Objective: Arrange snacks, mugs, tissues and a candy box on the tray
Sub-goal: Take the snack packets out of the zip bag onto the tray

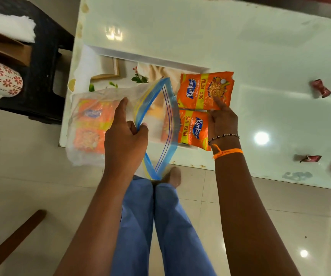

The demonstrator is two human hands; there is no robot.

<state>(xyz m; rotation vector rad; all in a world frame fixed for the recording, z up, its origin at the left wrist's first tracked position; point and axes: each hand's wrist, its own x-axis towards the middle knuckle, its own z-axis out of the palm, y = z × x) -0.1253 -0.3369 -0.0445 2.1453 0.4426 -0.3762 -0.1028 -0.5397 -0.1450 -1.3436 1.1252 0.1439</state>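
1. The left hand [125, 134] pinches the blue-and-yellow zip rim of a clear zip bag [120, 124], holding its mouth open over the table's [270, 126] near edge. More orange packets show through the film.
2. The right hand [222, 120] grips a joined strip of two snack packets [200, 110], forefinger laid on the upper packet, thumb side hidden behind the foil.
3. The strip hangs over the near right part of the picture-printed tray [108, 62], which lies at the table's near left corner.
4. Handling, as I judge it: the packets are light, puffed and slick, and the contents crush easily, so hold them by the flat sealed seams. The bag is limp and needs its rim held.
5. Readable print: "Kurkure", "Masala Munch", "50% EXTRA".
6. Farther right, two small red wrappers [321, 88] lie well apart on the table.
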